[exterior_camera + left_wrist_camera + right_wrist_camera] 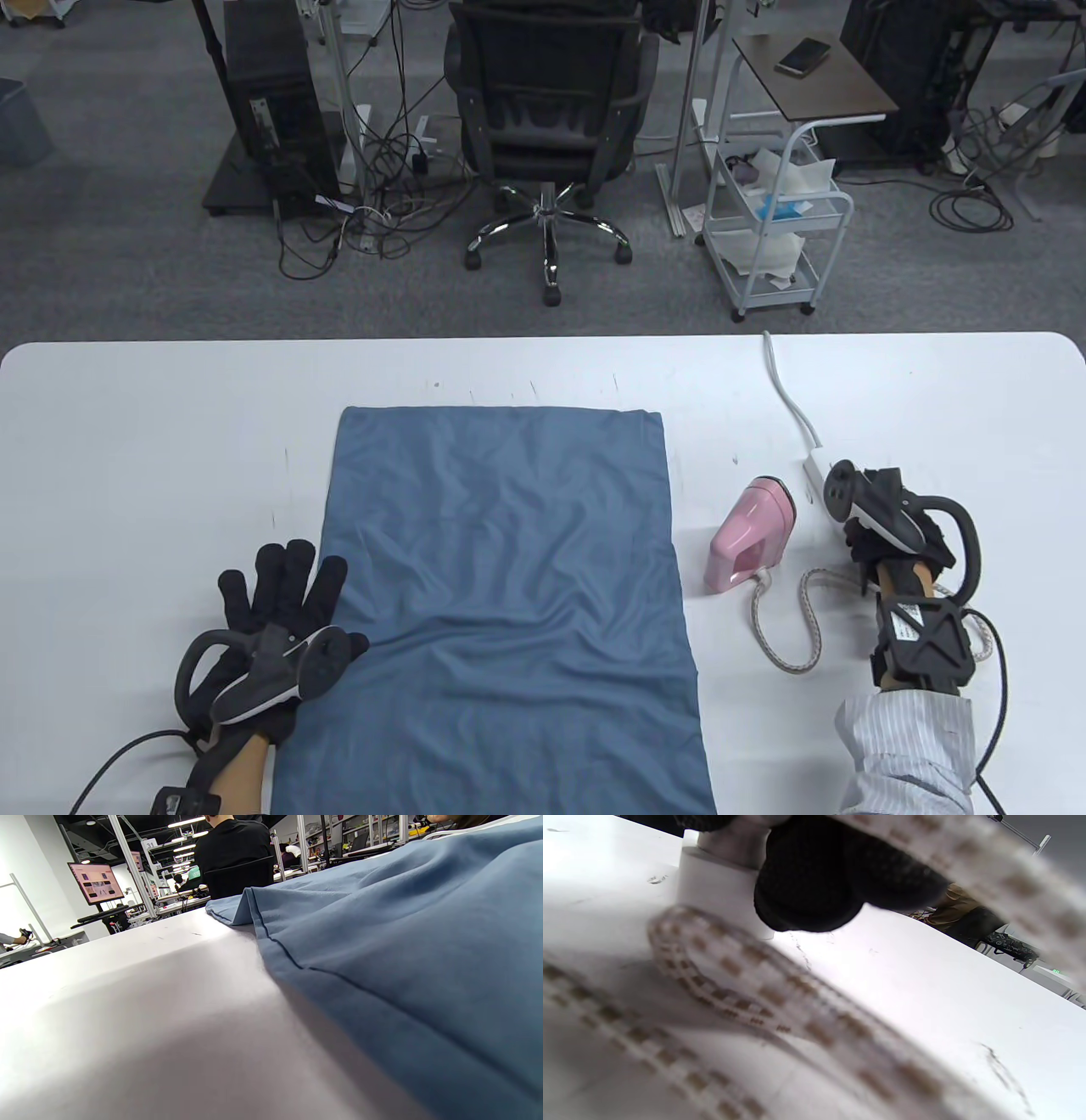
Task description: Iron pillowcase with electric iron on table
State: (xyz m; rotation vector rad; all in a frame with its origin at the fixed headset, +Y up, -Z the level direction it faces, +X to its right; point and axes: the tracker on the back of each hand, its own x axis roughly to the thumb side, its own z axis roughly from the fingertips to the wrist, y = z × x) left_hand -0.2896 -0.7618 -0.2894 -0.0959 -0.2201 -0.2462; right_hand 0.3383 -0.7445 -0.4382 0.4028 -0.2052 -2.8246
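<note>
Even, bright overhead light fills the table view, which is sharp throughout; the white tabletop shows no hard glare, and shadows are soft and short, a faint one hugging the pink iron toward 6 o'clock. Straight lines bow slightly near the edges, as from a wide lens. In the left wrist view, ceiling strip lights glow at 12 o'clock, the tabletop washes out white at 9 o'clock, and a soft shadow lies along the edge of the blue cloth; the near foreground is blurred. The right wrist view is badly out of focus: the braided cord is smeared, the black fingers soft, with bright glare at 10 o'clock.
</note>
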